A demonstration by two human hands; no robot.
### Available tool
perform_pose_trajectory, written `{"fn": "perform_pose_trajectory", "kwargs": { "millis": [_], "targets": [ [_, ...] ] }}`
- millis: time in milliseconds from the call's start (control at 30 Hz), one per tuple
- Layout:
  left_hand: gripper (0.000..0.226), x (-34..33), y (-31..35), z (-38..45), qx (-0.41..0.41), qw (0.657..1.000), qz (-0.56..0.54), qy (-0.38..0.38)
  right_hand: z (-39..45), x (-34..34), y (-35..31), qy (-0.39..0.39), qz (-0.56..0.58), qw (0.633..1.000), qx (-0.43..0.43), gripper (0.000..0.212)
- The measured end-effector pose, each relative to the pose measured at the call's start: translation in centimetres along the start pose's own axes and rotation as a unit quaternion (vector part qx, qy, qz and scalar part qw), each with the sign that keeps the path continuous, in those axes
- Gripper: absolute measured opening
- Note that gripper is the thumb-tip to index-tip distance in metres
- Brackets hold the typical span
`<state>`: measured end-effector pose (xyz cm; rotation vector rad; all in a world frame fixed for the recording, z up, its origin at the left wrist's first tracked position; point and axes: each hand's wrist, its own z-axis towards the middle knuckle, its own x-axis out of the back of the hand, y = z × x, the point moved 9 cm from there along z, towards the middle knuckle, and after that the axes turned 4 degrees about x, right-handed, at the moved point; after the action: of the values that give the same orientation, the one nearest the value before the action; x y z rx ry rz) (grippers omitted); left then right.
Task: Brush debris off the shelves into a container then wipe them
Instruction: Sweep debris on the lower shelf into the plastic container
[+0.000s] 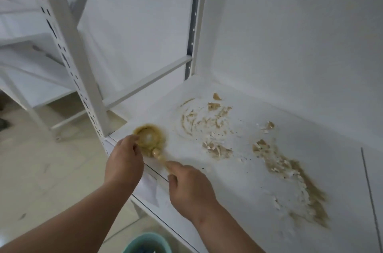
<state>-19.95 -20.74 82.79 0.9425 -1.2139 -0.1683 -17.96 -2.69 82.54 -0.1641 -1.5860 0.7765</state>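
Two hands work at the shelf edge: left hand fingers curl on a round brush, right hand pinches its handle; debris lies nearby.

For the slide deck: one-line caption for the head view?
Left hand grips small container, right hand grips brush; debris on white shelf.

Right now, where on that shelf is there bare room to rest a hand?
Bare white shelf lies along the back wall, behind the crumbs, and near the front edge between the right hand and the long right-hand spill. The middle is crowded with swirled debris. The front left corner holds the small container, brush and left hand.
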Motion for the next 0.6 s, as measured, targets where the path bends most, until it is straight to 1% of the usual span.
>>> {"fn": "perform_pose_trajectory", "kwargs": {
  "millis": [67, 133, 200, 300, 333, 400, 467, 533, 600],
  "targets": [
    [0.031, -0.2, -0.3, 0.5, 0.002, 1.000, 0.021, -0.016, 0.3, -0.5, -0.1, -0.002, -0.002, 1.000, -0.012, 0.041],
    [0.029, -0.8, -0.3, 0.8, -0.006, 0.999, 0.034, -0.040, 0.0, 0.4, 1.0, 0.017, -0.022, 0.999, -0.039, 0.042],
    [0.031, -1.5, 0.0, 0.9, -0.017, 0.998, 0.024, -0.056, -1.2, 2.2, 3.4, 0.045, -0.037, 0.994, -0.096, 0.043],
    [0.035, -1.8, 0.7, 1.0, -0.037, 0.998, -0.008, -0.057, -4.5, 5.8, 6.9, 0.099, -0.058, 0.974, -0.197, 0.041],
    [0.036, -1.8, 0.8, 1.1, -0.040, 0.998, -0.013, -0.056, -5.3, 6.7, 7.1, 0.120, -0.061, 0.968, -0.212, 0.040],
    [0.034, -2.0, 0.6, 1.5, -0.036, 0.997, -0.003, -0.063, -5.3, 7.1, 5.9, 0.149, -0.053, 0.968, -0.195, 0.041],
    [0.031, -2.2, 0.1, 1.9, -0.026, 0.997, 0.021, -0.073, -3.6, 5.9, 3.2, 0.151, -0.038, 0.978, -0.141, 0.043],
    [0.030, -2.1, -0.3, 2.2, -0.024, 0.996, 0.035, -0.079, -1.2, 3.4, 0.9, 0.117, -0.032, 0.988, -0.097, 0.045],
    [0.030, -1.9, -0.6, 2.6, -0.025, 0.996, 0.033, -0.077, 0.9, 1.0, -0.7, 0.072, -0.035, 0.994, -0.071, 0.044]
  ]
}}
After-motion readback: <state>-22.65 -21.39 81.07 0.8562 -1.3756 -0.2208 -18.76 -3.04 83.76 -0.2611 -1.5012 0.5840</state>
